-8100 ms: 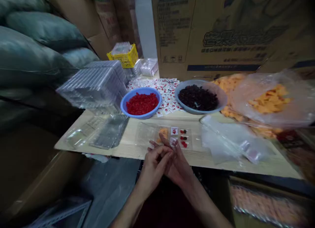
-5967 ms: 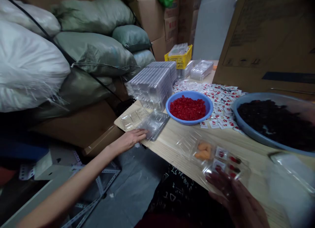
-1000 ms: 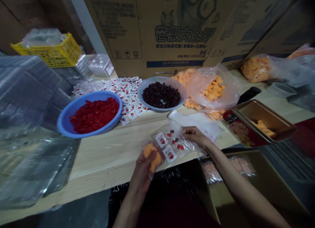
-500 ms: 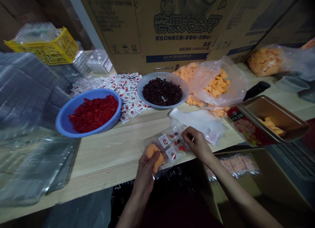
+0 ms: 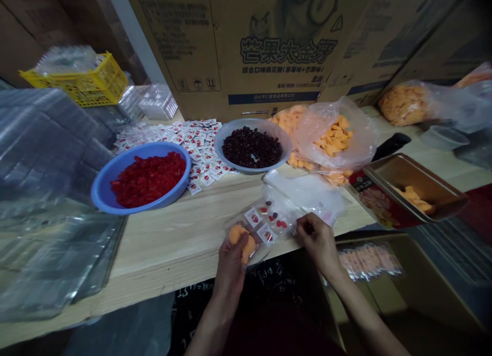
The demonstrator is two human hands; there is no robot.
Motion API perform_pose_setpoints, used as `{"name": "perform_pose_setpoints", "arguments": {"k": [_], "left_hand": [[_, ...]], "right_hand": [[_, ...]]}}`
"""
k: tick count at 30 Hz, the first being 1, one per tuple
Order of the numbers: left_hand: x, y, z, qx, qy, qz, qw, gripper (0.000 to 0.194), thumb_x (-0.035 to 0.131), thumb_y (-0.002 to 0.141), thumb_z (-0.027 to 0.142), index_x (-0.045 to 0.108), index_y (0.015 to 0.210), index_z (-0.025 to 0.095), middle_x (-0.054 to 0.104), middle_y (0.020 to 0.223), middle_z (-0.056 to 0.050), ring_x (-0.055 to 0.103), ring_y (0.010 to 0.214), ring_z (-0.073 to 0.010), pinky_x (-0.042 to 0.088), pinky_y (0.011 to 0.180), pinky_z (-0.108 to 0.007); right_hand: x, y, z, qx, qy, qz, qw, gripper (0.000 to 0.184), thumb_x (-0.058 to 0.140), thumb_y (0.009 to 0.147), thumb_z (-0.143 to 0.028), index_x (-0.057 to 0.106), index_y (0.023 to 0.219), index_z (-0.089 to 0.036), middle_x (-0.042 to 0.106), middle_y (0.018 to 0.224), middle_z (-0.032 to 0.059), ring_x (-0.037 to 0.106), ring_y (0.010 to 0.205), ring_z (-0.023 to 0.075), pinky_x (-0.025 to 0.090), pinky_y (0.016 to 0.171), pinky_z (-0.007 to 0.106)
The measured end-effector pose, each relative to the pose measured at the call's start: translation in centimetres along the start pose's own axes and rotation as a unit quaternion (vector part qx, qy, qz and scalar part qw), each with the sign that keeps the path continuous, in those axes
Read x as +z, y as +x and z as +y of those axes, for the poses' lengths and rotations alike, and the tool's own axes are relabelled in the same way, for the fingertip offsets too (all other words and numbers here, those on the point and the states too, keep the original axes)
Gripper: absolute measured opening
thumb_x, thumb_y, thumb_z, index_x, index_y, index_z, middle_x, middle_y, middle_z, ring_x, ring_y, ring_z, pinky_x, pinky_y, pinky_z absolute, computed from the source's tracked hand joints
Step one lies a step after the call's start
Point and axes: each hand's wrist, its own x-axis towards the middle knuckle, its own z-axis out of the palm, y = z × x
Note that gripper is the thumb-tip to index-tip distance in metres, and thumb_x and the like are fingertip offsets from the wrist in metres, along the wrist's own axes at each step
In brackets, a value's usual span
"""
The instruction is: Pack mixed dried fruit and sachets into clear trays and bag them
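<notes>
My left hand (image 5: pixel 231 261) is closed on the near end of a clear plastic tray (image 5: pixel 257 220), its thumb lying over orange candy pieces (image 5: pixel 247 248). Two small white printed sachets (image 5: pixel 266 234) lie in the middle compartments. Red candies (image 5: pixel 282 224) and dark candies (image 5: pixel 274 215) are spread through the far compartments. Beside that far right end, my right hand (image 5: pixel 315 238) is pinched, palm side partly up. Something small and dark shows between its fingers, too shadowed to name.
Behind stand a blue bowl of red candies (image 5: pixel 100 192), a bowl of dark candies (image 5: pixel 253 168) and a pile of sachets (image 5: pixel 200 141). Bagged orange pieces (image 5: pixel 334 135), flat clear bags (image 5: pixel 307 189) and a tin (image 5: pixel 453 192) are rightward. An open carton (image 5: pixel 423 264) sits below the table edge.
My right hand has moved right and slightly down, away from the far compartments of the tray. My left hand keeps its hold on the tray. The view has shifted slightly.
</notes>
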Motion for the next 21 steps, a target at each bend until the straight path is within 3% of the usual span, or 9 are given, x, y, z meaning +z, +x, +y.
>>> {"name": "perform_pose_setpoints", "arguments": {"k": [3, 6, 11, 16, 21], "left_hand": [[0.0, 0.0, 0.1, 0.004, 0.003, 0.0, 1.0, 0.05, 0.09, 0.063, 0.023, 0.067, 0.107, 0.016, 0.075, 0.092, -0.004, 0.071, 0.076, -0.0169, 0.057, 0.07, -0.026], [-0.1, -0.1, 0.3, 0.012, 0.007, -0.008, 1.0, 0.046, 0.088, 0.066, 0.026, 0.067, 0.106, 0.015, 0.075, 0.093, -0.005, 0.071, 0.078, -0.0169, 0.056, 0.071, -0.025], [0.0, -0.4, 0.2, 0.019, 0.024, 0.002, 1.0, 0.057, 0.088, 0.067, 0.029, 0.065, 0.118, 0.016, 0.074, 0.102, -0.007, 0.071, 0.086, -0.0188, 0.057, 0.075, -0.028], [0.1, -0.7, -0.6, 0.022, 0.043, -0.007, 0.999, 0.062, 0.088, 0.067, 0.032, 0.063, 0.122, 0.016, 0.073, 0.102, -0.008, 0.071, 0.086, -0.0193, 0.057, 0.076, -0.029], [0.2, -1.0, -0.9, 0.042, 0.066, -0.014, 0.997, 0.056, 0.087, 0.068, 0.034, 0.066, 0.117, 0.016, 0.073, 0.101, -0.007, 0.07, 0.085, -0.0185, 0.055, 0.078, -0.029]], "right_hand": [[0.3, -0.3, -0.9, -0.019, 0.011, 0.013, 1.0, 0.008, 0.054, 0.087, -0.022, 0.059, 0.081, -0.02, 0.059, 0.072, -0.0002, 0.054, 0.063, 0.0157, 0.039, 0.062, 0.027], [0.7, -1.0, -1.8, -0.049, 0.009, -0.012, 0.999, 0.01, 0.052, 0.09, -0.02, 0.058, 0.082, -0.02, 0.059, 0.074, -0.0001, 0.054, 0.065, 0.0154, 0.04, 0.063, 0.027], [1.7, -1.4, -2.6, -0.047, -0.019, -0.045, 0.998, 0.01, 0.052, 0.091, -0.018, 0.055, 0.082, -0.021, 0.058, 0.076, 0.0, 0.054, 0.069, 0.0161, 0.038, 0.065, 0.028], [3.0, 1.2, -2.6, -0.088, -0.087, -0.031, 0.992, 0.005, 0.054, 0.091, -0.02, 0.056, 0.096, -0.02, 0.06, 0.092, 0.0045, 0.057, 0.083, 0.0205, 0.039, 0.071, 0.029], [4.2, 4.0, -3.3, -0.13, -0.118, -0.047, 0.983, 0.014, 0.048, 0.094, -0.015, 0.052, 0.082, -0.021, 0.056, 0.082, 0.0035, 0.054, 0.074, 0.0192, 0.037, 0.067, 0.029]]}}
